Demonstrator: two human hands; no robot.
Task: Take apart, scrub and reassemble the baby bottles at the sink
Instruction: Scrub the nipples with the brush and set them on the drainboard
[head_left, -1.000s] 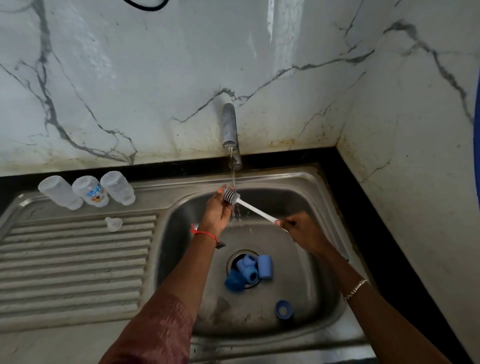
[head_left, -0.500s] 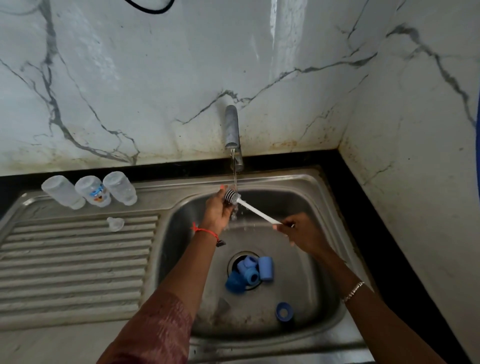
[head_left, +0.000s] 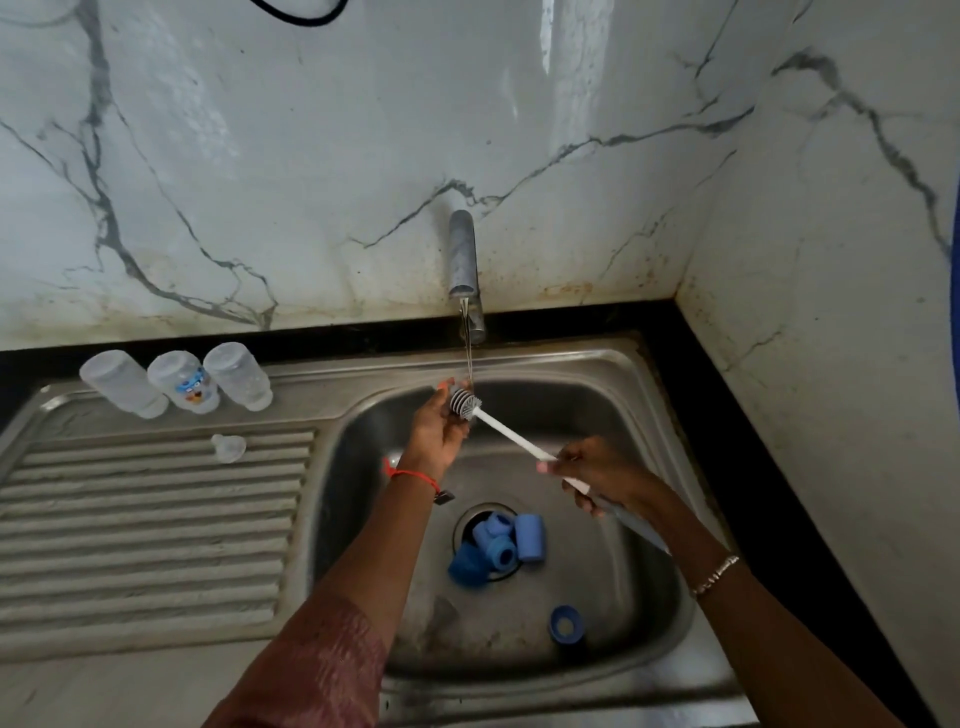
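The right hand (head_left: 587, 475) is gripping the white plastic bottle brush (head_left: 511, 434) by the handle, the left hand (head_left: 434, 428) pinching its grey head under the grey metal tap (head_left: 462, 254). Blue plastic caps (head_left: 498, 545) are sitting on the drain of the steel sink (head_left: 623, 395), so water could be backing up

Back of the drainboard (head_left: 156, 519), left of the basin (head_left: 597, 358): three bottles (head_left: 176, 382) in a row. Just in front of them, a teat (head_left: 228, 447). Behind the basin, the tap (head_left: 462, 254). Right under it, the brush (head_left: 509, 434), head against the left hand (head_left: 436, 431), handle slanting right into the right hand (head_left: 597, 478). Down in the basin, caps (head_left: 501, 545) heaped on the drain (head_left: 467, 519). One ring (head_left: 565, 623) apart, front right.
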